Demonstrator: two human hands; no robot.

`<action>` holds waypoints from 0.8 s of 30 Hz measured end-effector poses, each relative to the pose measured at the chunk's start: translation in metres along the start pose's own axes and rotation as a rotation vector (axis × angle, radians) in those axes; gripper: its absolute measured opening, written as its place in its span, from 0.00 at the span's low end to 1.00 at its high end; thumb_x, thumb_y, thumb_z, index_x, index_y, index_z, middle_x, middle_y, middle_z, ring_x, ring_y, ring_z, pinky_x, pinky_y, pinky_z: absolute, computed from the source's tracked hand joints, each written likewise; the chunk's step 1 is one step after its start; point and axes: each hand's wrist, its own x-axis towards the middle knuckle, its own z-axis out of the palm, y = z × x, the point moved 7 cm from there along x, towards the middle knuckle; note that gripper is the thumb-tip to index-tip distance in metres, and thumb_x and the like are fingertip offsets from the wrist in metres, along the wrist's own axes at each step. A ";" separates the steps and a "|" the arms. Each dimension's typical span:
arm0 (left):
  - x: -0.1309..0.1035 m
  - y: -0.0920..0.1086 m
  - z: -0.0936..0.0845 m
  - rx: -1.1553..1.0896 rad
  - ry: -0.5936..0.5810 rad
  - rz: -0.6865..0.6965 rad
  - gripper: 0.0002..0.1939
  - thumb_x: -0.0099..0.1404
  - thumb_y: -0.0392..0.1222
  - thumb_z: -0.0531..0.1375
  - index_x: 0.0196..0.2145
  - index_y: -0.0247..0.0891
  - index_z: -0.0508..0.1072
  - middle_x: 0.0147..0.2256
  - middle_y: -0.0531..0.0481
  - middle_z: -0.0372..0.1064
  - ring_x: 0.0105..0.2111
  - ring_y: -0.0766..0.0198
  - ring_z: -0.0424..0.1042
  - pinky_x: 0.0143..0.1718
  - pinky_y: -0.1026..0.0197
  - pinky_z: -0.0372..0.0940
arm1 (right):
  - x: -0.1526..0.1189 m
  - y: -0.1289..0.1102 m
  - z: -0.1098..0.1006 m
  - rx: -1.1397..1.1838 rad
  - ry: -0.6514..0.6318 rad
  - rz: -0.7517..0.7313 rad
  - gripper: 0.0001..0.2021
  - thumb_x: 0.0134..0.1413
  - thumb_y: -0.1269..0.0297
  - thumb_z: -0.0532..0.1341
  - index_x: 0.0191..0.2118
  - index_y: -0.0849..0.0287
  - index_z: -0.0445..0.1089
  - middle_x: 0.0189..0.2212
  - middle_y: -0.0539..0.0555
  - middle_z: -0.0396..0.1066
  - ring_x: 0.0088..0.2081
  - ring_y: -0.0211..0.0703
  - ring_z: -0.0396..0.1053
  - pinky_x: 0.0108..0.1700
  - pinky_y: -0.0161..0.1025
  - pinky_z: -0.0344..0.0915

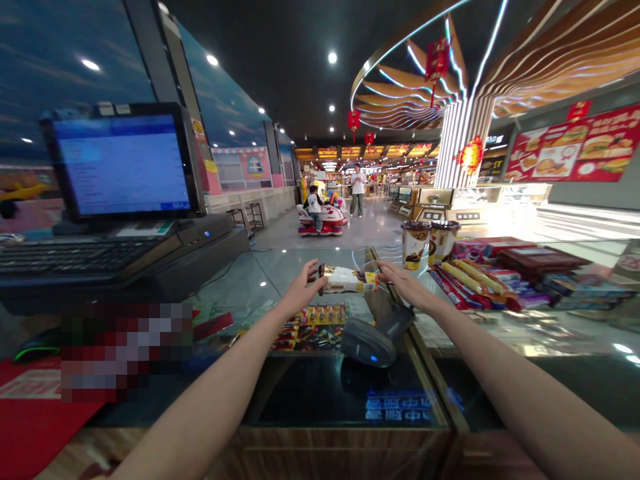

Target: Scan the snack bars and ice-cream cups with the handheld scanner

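Note:
A white, brown and yellow cup-shaped package (347,279) lies sideways between my hands above the glass counter (240,277). My left hand (304,288) has its fingers closed on the dark lid end. At the other end, my right hand (400,283) touches the yellow base with its fingertips. Just below and nearer to me, a dark handheld scanner (369,343) with a blue light rests on the counter. Two similar cups (415,245) stand upright beyond my right hand.
Several snack packets and boxes (500,273) are piled on the right. A monitor (123,163) and a keyboard (75,257) occupy the left side, with a red mat (30,427) nearer. Two people are in the hall beyond.

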 end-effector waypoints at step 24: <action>-0.008 0.005 0.004 0.065 -0.147 -0.007 0.40 0.63 0.55 0.59 0.68 0.43 0.51 0.57 0.38 0.64 0.54 0.51 0.69 0.57 0.49 0.63 | -0.004 -0.007 0.010 -0.046 -0.099 -0.008 0.27 0.64 0.58 0.51 0.67 0.53 0.56 0.59 0.53 0.69 0.60 0.48 0.64 0.65 0.53 0.53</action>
